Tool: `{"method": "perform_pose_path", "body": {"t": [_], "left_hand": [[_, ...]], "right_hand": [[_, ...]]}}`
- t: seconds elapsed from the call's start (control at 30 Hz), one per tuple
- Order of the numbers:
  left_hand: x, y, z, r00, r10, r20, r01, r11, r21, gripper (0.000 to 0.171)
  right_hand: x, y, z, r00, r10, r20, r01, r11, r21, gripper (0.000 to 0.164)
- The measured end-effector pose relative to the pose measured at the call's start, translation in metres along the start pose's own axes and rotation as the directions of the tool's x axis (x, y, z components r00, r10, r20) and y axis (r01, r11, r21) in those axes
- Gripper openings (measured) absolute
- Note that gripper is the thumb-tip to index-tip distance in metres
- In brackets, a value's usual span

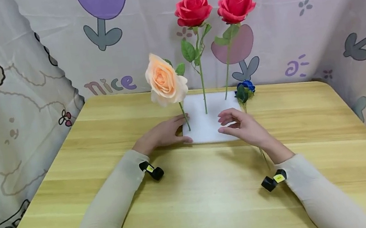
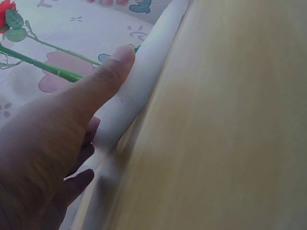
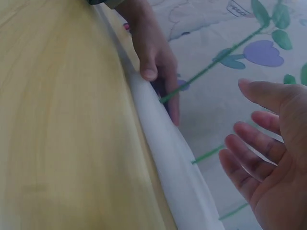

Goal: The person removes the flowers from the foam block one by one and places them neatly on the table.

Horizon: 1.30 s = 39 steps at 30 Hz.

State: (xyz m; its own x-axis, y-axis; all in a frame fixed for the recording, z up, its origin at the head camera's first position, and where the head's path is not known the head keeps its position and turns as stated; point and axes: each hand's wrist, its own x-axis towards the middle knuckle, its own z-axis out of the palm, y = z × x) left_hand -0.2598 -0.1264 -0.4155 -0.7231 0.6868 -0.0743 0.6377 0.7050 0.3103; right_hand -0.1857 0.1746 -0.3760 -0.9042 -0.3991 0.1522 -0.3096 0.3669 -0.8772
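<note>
A white foam board lies on the table. A peach rose stands in its left part, and two red roses, one near the middle and one at the back right, stand upright on green stems. My left hand rests against the board's left side, thumb near the front left corner, fingers straight and close to the peach rose's stem. Over the board's right part hovers my right hand, fingers loosely bent with nothing between them. A blue rose lies right of the board, its stem partly hidden by my right hand.
The wooden table reaches back to a patterned cloth hanging behind. More cloth hangs at the left and right sides. A small black camera sits on the left wrist and another on the right wrist.
</note>
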Motion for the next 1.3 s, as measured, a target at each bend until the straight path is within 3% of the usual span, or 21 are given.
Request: {"method": "perform_pose_path", "body": {"t": [0.3, 0.43, 0.67, 0.87, 1.3], "left_hand": [[0.0, -0.001, 0.0, 1.0, -0.007, 0.003, 0.007, 1.0, 0.003, 0.101], [0.001, -0.001, -0.001, 1.0, -0.004, 0.0, 0.004, 1.0, 0.008, 0.101], [0.002, -0.001, -0.001, 1.0, 0.003, 0.0, -0.003, 1.0, 0.01, 0.101], [0.0, -0.002, 0.001, 1.0, 0.005, -0.007, -0.005, 1.0, -0.014, 0.1], [0.001, -0.003, 0.004, 1.0, 0.01, -0.023, -0.01, 0.999, -0.042, 0.101]], "right_hand": [[0.011, -0.038, 0.027, 0.994, -0.1, 0.049, 0.099, 0.994, 0.036, 0.048], [0.016, -0.041, 0.034, 0.992, -0.113, 0.048, 0.111, 0.993, 0.043, 0.049], [0.027, -0.037, 0.043, 0.993, -0.105, 0.058, 0.101, 0.992, 0.07, 0.051], [0.042, -0.013, 0.052, 0.994, -0.096, 0.052, 0.091, 0.992, 0.093, 0.056], [0.058, 0.002, 0.066, 0.996, -0.087, -0.008, 0.088, 0.995, 0.043, 0.052]]}}
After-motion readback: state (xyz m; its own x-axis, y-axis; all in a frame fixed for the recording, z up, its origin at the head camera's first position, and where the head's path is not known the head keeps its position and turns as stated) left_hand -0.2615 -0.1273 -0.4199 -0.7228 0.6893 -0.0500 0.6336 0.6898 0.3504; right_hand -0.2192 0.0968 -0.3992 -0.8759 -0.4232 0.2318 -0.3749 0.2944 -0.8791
